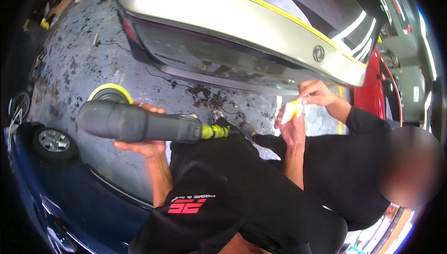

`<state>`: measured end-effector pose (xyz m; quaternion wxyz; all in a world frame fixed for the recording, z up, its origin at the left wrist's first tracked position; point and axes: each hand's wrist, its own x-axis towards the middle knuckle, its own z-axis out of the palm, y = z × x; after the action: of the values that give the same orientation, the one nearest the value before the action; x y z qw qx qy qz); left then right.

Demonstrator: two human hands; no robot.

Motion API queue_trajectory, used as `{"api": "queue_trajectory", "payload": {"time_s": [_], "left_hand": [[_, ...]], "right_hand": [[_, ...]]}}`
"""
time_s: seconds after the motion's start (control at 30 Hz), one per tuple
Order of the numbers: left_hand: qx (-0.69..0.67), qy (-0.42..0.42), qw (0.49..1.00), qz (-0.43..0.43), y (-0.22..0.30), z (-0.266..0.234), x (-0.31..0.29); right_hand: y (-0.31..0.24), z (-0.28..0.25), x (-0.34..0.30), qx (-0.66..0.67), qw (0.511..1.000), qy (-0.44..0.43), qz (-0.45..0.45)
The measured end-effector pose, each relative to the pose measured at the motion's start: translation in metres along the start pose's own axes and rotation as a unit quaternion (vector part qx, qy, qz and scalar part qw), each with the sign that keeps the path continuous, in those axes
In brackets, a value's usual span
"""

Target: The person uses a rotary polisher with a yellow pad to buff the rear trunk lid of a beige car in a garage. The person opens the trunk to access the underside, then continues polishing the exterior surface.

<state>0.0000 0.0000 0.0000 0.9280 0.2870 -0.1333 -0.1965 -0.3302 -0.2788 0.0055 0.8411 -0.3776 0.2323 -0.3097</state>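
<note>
Polisher (pixel 144 127): lay on left hand (pixel 150 148). Small item (pixel 292 110): lay in right hand (pixel 293 132) (co-worker's hand (pixel 319 93) just right). Car (pixel 223 25): stood beyond.

Your polisher (pixel 135 122): smooth, matt dark plastic. Your shirt (pixel 214 172): matt black cloth. Floor (pixel 70 58): rough, flaking paint. Pale car (pixel 200 9): glossy paint.

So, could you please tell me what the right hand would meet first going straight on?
The right hand would probably first meet the co-worker's hand, then the silver car; depth is unclear.
</note>
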Motion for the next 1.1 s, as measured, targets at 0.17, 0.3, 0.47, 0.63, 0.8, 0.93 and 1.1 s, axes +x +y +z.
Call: {"api": "queue_trajectory", "payload": {"time_s": [0.17, 0.3, 0.47, 0.63, 0.8, 0.93, 1.1], "left_hand": [[-0.064, 0.014, 0.998, -0.025, -0.021, 0.003, 0.012], [-0.124, -0.063, 0.986, -0.086, -0.010, 0.001, 0.006], [-0.133, -0.020, 0.987, -0.092, -0.009, 0.012, 0.000], [-0.131, -0.011, 0.988, -0.087, -0.007, -0.009, -0.005], [-0.093, 0.096, 0.990, -0.048, -0.020, -0.039, -0.022], [-0.086, 0.087, 0.991, -0.049, -0.020, -0.030, -0.019], [-0.102, 0.059, 0.993, -0.022, -0.007, -0.011, -0.023]], "right_hand": [[0.021, 0.020, 0.005, -0.091, 0.994, 0.032, 0.051], [0.077, 0.099, 0.048, -0.223, 0.974, -0.006, 0.045], [0.117, 0.220, 0.087, -0.337, 0.932, -0.129, 0.018], [0.145, 0.255, 0.098, -0.449, 0.880, -0.131, -0.082], [0.153, 0.254, 0.098, -0.440, 0.886, -0.134, 0.048], [0.140, 0.217, 0.101, -0.347, 0.888, -0.302, 0.019], [0.060, 0.043, 0.135, -0.127, 0.977, 0.169, -0.025]]}}
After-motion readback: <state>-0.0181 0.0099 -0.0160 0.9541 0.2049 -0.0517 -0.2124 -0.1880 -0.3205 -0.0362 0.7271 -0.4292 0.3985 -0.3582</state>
